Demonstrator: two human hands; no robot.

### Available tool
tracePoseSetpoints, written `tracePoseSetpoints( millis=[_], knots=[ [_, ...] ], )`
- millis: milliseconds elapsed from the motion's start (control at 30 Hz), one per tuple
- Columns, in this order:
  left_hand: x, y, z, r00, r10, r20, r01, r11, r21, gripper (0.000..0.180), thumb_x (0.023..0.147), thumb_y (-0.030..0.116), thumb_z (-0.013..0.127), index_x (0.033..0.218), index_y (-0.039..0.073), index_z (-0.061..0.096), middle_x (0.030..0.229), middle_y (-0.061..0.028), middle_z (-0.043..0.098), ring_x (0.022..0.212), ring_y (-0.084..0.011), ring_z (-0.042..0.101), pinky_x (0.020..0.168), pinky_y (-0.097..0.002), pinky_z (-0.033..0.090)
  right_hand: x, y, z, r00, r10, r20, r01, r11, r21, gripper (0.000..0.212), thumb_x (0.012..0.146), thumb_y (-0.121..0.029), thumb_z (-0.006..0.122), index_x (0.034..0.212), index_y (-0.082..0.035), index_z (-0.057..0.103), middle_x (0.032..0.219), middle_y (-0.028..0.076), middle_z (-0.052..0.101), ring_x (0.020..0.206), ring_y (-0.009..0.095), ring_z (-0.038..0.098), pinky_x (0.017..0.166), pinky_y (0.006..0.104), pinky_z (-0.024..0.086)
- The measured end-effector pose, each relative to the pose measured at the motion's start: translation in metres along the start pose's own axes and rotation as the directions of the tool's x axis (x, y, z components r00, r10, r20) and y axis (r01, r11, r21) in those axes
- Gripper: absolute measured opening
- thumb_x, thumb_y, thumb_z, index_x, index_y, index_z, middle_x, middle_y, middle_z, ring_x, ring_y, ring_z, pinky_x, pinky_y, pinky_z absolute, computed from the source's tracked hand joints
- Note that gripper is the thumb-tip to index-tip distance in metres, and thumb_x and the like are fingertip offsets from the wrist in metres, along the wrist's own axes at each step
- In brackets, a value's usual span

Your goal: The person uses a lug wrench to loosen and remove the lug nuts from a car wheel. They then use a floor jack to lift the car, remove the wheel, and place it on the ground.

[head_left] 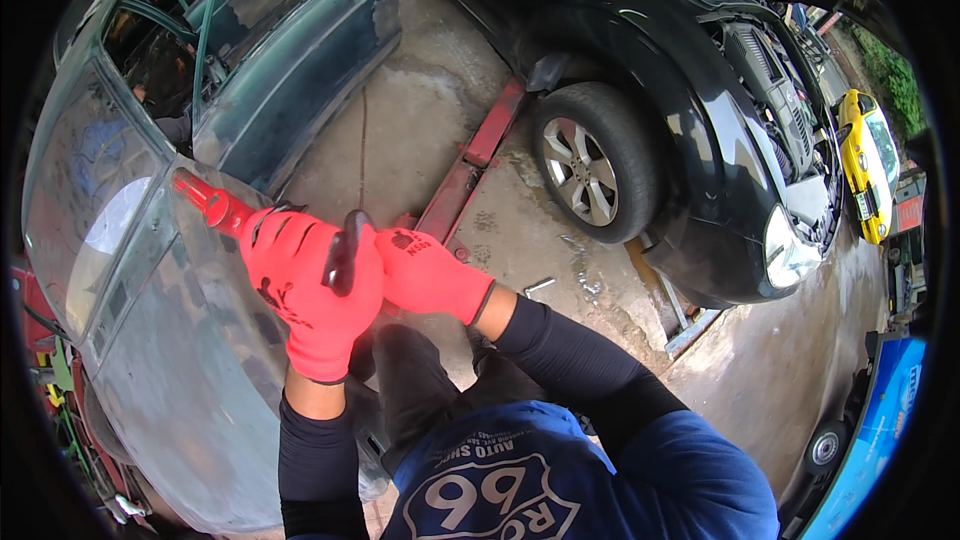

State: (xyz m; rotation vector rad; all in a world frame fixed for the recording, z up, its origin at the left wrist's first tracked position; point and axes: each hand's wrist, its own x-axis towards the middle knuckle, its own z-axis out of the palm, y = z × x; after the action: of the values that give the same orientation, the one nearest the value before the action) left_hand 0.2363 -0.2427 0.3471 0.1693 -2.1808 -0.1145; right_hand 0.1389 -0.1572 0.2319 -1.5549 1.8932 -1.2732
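Both my hands wear red gloves with dark palms and meet in front of my waist. My left hand is closed around a red cylindrical tool, whose front end points up and left, close to the grey-green car body. My right hand presses against the left one from the right. Its knuckles look bent, but its fingertips and anything in them are hidden behind the left hand. The rear part of the tool is covered by the gloves.
An open dull green door stands ahead on the left. To the right is a black car with its front wheel and raised hood. A red lift arm crosses the floor, near a small metal piece. A yellow car is farther right.
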Motion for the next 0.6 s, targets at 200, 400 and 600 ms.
tracePoseSetpoints(
  millis=[200, 400, 600],
  knots=[
    [-0.004, 0.005, 0.004, 1.0, -0.013, 0.013, 0.013, 0.999, 0.039, 0.019, 0.068, 0.008, 0.076, 0.067, 0.009, 0.057, 0.069, -0.0071, 0.057, 0.076, -0.0311, 0.055, 0.084, -0.0472, 0.044, -0.005, 0.006, 0.0, 0.997, -0.041, -0.059, 0.042, 0.999, 0.017, 0.033, 0.094, -0.031, 0.059, 0.109, -0.001, 0.059, 0.093, 0.019, 0.065, 0.091, 0.041, 0.063, 0.078, 0.0498, 0.05],
    [-0.009, 0.017, -0.019, 0.997, 0.03, 0.073, -0.028, 0.999, -0.034, 0.023, 0.064, 0.011, 0.079, 0.068, 0.009, 0.056, 0.074, -0.008, 0.057, 0.079, -0.0319, 0.055, 0.084, -0.0471, 0.044, -0.021, 0.012, 0.036, 0.966, -0.158, -0.203, 0.168, 0.985, 0.032, 0.03, 0.094, -0.031, 0.06, 0.101, -0.002, 0.057, 0.083, 0.017, 0.062, 0.082, 0.038, 0.064, 0.072, 0.0476, 0.05],
    [-0.098, 0.007, -0.119, 0.996, -0.026, 0.08, 0.036, 0.991, -0.131, 0.019, 0.061, 0.014, 0.065, 0.075, 0.003, 0.057, 0.076, -0.0108, 0.059, 0.078, -0.0347, 0.058, 0.095, -0.0582, 0.043, -0.062, -0.076, 0.082, 0.992, -0.117, 0.051, 0.126, 0.961, -0.245, 0.029, 0.092, -0.031, 0.061, 0.097, -0.003, 0.056, 0.08, 0.016, 0.061, 0.075, 0.034, 0.063, 0.065, 0.0462, 0.048]
  ],
)
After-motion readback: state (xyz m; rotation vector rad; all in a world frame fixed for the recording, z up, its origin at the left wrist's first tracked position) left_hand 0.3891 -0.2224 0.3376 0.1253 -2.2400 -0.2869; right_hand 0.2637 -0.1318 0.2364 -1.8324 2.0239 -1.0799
